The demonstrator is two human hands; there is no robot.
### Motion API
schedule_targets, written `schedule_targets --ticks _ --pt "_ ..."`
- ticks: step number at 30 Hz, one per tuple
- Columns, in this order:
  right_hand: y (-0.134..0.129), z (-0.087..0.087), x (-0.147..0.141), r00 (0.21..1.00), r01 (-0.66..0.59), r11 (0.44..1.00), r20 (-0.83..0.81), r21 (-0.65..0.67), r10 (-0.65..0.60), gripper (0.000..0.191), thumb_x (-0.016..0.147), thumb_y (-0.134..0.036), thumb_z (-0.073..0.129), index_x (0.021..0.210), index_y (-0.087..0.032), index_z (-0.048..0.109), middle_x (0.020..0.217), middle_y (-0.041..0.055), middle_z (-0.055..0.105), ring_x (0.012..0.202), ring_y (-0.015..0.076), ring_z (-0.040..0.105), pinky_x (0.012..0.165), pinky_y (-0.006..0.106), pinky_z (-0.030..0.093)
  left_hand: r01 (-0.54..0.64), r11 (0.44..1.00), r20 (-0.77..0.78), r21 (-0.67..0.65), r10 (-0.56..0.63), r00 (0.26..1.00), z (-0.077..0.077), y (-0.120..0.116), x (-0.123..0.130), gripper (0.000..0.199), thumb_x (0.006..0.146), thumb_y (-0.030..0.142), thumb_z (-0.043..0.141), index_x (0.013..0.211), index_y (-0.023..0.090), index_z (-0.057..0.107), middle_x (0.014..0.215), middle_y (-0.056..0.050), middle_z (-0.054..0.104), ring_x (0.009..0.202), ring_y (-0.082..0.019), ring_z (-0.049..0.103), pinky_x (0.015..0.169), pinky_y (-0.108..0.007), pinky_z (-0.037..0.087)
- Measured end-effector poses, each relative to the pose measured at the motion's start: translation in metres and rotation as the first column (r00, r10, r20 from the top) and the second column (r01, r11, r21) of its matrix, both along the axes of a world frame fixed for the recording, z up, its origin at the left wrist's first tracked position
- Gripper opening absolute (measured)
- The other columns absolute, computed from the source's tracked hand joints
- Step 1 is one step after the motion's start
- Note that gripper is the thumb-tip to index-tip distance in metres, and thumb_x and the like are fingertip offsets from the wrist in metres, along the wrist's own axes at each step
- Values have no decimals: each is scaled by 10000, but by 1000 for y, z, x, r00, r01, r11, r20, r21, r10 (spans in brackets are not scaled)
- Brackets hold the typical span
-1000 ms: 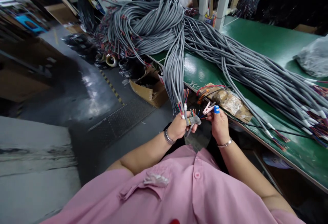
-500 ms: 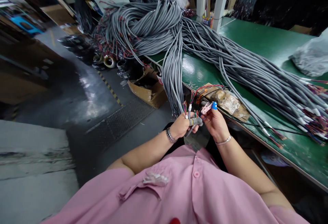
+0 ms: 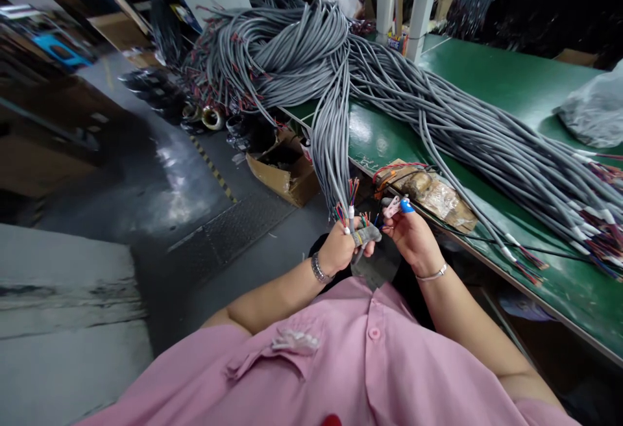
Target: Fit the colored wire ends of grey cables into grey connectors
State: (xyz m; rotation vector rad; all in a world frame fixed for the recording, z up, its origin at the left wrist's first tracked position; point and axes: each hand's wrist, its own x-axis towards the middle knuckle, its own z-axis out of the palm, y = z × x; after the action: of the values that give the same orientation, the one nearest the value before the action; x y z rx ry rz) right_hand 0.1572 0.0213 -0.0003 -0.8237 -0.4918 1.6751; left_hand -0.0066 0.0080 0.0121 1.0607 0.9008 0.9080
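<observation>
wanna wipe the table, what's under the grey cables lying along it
Green tabletop shows on both sides of the grey cables, so they seem to lie on it; anything else underneath is covered.

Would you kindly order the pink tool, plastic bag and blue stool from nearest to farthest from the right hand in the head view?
1. Pink tool, in the right hand.
2. Plastic bag, right, on the table.
3. Blue stool, far left.
</observation>
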Motion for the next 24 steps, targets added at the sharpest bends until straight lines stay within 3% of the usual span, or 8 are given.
schedule_targets --ticks 4,8,13,24 --pt "-1 0 -2 999 44 999 19 6 -45 369 748 -560 708 851 -208 677 795 4 662 602 99 532 560 223 490 -118 992 17 -44 119 993 1 0 4 345 726 460 718 687 135 611 514 -21 613 424 -103 542 389 -210 278" --pt "1 -3 -3 999 49 998 -16 -36 -50 370 721 -556 739 840 -211 677 766 -5 649 611 100 535 573 224 498 -164 983 1 -79 164 986 0 1 9 383 685 488 746 677 133 602 521 -23 623 427 -108 559 387 -204 308" --pt "2 -3 -6 993 100 994 -59 -45 -103 307 694 -476 792 793 -212 670 761 -13 647 627 96 526 589 216 489 -160 984 -39 -74 158 987 -1 1 14 387 675 486 749 634 135 590 505 -24 615 418 -107 553 380 -201 305" --pt "1 -6 -6 997 74 997 -36 -6 -74 339 723 -540 747 782 -221 649 744 -19 617 632 107 508 585 233 470 -137 990 -64 -44 134 989 -1 0 14 379 684 485 740 619 136 604 505 -28 615 422 -108 545 397 -208 343"
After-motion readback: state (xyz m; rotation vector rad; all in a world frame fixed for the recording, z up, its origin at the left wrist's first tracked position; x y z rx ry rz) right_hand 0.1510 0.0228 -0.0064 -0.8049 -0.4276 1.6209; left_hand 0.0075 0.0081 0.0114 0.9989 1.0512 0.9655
